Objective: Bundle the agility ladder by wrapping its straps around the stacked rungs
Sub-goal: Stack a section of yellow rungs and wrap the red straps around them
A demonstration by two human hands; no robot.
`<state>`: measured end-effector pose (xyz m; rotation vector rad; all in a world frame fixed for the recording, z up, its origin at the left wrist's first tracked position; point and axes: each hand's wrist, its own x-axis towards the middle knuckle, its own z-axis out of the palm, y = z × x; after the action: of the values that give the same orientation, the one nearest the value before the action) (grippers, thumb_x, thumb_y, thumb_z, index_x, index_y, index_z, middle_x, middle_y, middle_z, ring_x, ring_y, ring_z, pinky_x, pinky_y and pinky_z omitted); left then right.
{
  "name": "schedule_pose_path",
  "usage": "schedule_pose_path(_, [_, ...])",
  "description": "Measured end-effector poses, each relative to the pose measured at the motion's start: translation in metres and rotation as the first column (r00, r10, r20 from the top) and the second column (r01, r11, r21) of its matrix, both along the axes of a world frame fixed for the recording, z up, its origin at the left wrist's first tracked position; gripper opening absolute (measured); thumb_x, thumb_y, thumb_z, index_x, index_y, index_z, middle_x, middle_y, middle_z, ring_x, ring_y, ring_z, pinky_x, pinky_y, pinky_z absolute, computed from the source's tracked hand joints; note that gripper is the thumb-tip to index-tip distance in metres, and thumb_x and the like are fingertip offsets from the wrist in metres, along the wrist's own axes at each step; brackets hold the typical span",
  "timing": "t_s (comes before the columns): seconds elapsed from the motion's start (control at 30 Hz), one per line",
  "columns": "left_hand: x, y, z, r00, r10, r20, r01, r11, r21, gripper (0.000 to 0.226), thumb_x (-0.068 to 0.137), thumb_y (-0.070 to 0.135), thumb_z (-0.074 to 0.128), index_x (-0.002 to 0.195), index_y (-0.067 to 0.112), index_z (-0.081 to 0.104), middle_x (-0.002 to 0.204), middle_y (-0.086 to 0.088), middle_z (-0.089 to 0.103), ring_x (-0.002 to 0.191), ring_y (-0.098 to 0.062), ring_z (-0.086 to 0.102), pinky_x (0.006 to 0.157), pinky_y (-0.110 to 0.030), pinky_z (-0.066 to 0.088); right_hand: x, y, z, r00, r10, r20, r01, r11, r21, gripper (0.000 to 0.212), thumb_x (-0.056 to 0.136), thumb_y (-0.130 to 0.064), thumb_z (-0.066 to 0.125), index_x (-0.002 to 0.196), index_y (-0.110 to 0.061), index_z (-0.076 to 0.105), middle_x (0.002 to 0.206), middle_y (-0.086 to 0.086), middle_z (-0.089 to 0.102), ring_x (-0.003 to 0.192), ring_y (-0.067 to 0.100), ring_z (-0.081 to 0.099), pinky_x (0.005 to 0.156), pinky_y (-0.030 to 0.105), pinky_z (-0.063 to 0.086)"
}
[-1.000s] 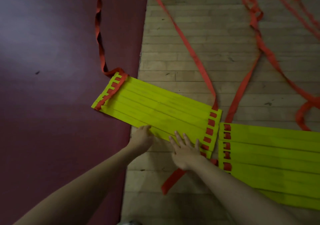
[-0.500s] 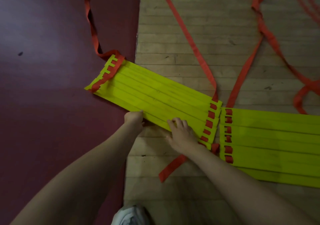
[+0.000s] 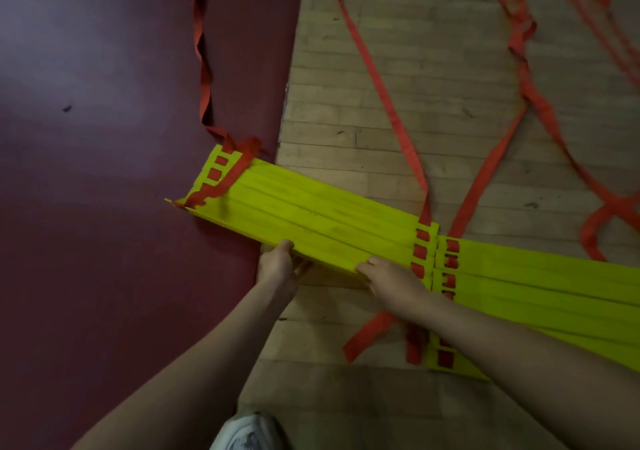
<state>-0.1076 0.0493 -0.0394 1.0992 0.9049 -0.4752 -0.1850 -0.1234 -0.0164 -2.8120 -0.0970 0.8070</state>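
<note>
1. Nearest you, the toe of a white shoe [image 3: 247, 430] shows at the bottom edge, on the wooden floor [image 3: 398, 51].
2. Your right forearm lies over a loose strap end [image 3: 367, 337] and hides part of the right set of rungs [image 3: 540, 283], which runs off the right edge.
3. Your left hand [image 3: 278, 266] grips the near edge of the left set of rungs [image 3: 311, 214], fingers curled under it. Your right hand [image 3: 391, 281] grips the same edge further right, fingers curled onto it.
4. That yellow set lies slantwise. Its left end is on the maroon mat [image 3: 104, 137], and its right end is on the floor against the right set.
5. Red webbing [image 3: 225, 179] bunches across its left end.
6. Beyond, long red straps [image 3: 381, 89] trail loose over mat and floor, crossing at the far right.
</note>
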Motion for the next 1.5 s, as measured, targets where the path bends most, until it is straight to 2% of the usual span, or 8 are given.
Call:
schedule_pose_path(0.13, [0.003,0.010,-0.005,0.999,-0.002,-0.035,0.004,0.998,0.055,0.058,0.090,0.013,0.066,0.139,0.000,0.039,0.140,-0.016,0.047,0.123,-0.035,0.049,0.089,-0.041,0.044,-0.006,0.003,-0.012,0.970,-0.236,-0.062,0.244,0.930,0.277,0.030,0.094,-0.018,0.057,0.124,-0.015,0.061,0.122,0.007,0.062,0.116,0.024,0.056,0.089,0.031,0.044])
schedule_pose_path(0.27, [0.004,0.020,-0.009,0.998,-0.024,-0.058,0.025,1.000,0.012,0.058,0.087,0.020,0.070,0.136,0.004,0.044,0.143,-0.010,0.047,0.129,-0.029,0.048,0.098,-0.043,0.042,-0.018,0.011,-0.015,0.858,-0.479,-0.185,0.489,0.650,0.581,0.003,0.094,-0.017,0.059,0.095,-0.015,0.057,0.068,0.004,0.053,0.052,0.003,0.043,0.051,0.022,0.028])
schedule_pose_path(0.4, [0.003,0.015,-0.008,0.992,0.030,-0.119,-0.027,0.999,0.027,0.055,0.088,0.011,0.067,0.137,0.003,0.043,0.147,-0.014,0.042,0.132,-0.030,0.044,0.090,-0.038,0.041,-0.020,0.011,-0.019,0.867,-0.496,-0.052,0.460,0.754,0.468,0.012,0.096,-0.022,0.057,0.097,-0.012,0.064,0.086,0.001,0.050,0.077,0.013,0.047,0.062,0.026,0.031])
schedule_pose_path(0.57, [0.000,-0.001,-0.008,0.984,0.096,-0.152,-0.093,0.995,0.022,0.052,0.094,0.007,0.060,0.141,0.001,0.038,0.151,-0.016,0.036,0.135,-0.034,0.038,0.106,-0.050,0.035,-0.024,-0.008,-0.018,0.888,-0.453,-0.078,0.449,0.816,0.365,0.018,0.097,-0.020,0.054,0.108,-0.013,0.066,0.100,0.002,0.048,0.091,0.017,0.050,0.072,0.024,0.034])
schedule_pose_path(0.9, [-0.006,-0.022,-0.009,0.973,0.209,-0.094,-0.201,0.976,0.082,0.034,0.097,0.010,0.054,0.132,0.010,0.053,0.136,-0.010,0.053,0.107,-0.027,0.052,0.100,-0.055,0.041,-0.031,-0.030,-0.010,0.893,-0.432,-0.127,0.450,0.847,0.283,0.038,0.095,-0.027,0.056,0.133,-0.019,0.052,0.133,0.011,0.044,0.129,0.028,0.037,0.102,0.028,0.030])
schedule_pose_path(1.07, [-0.008,-0.023,-0.001,0.973,0.219,-0.069,-0.218,0.976,0.029,0.010,0.098,0.012,0.051,0.103,0.011,0.061,0.122,-0.006,0.055,0.106,-0.025,0.052,0.097,-0.054,0.042,-0.019,-0.018,-0.015,0.852,-0.521,-0.051,0.501,0.783,0.370,0.037,0.089,-0.028,0.065,0.125,-0.019,0.060,0.122,0.012,0.055,0.121,0.029,0.047,0.099,0.032,0.039])
schedule_pose_path(1.2, [-0.005,-0.009,0.005,0.986,0.145,-0.081,-0.145,0.989,-0.004,0.034,0.093,0.025,0.062,0.124,0.014,0.060,0.123,-0.008,0.063,0.111,-0.031,0.060,0.083,-0.052,0.047,-0.014,-0.012,-0.010,0.823,-0.568,0.004,0.508,0.739,0.443,0.024,0.084,-0.022,0.071,0.107,-0.015,0.070,0.104,0.011,0.061,0.107,0.027,0.054,0.086,0.030,0.040])
schedule_pose_path(1.5, [0.004,0.000,0.018,0.996,0.085,-0.018,-0.085,0.996,0.042,0.079,0.063,0.037,0.088,0.130,0.012,0.056,0.123,-0.009,0.063,0.111,-0.032,0.060,0.095,-0.055,0.047,-0.020,0.005,0.004,0.812,-0.579,0.074,0.441,0.692,0.572,0.010,0.081,-0.012,0.072,0.088,-0.007,0.068,0.085,-0.001,0.054,0.096,0.024,0.056,0.079,0.031,0.039])
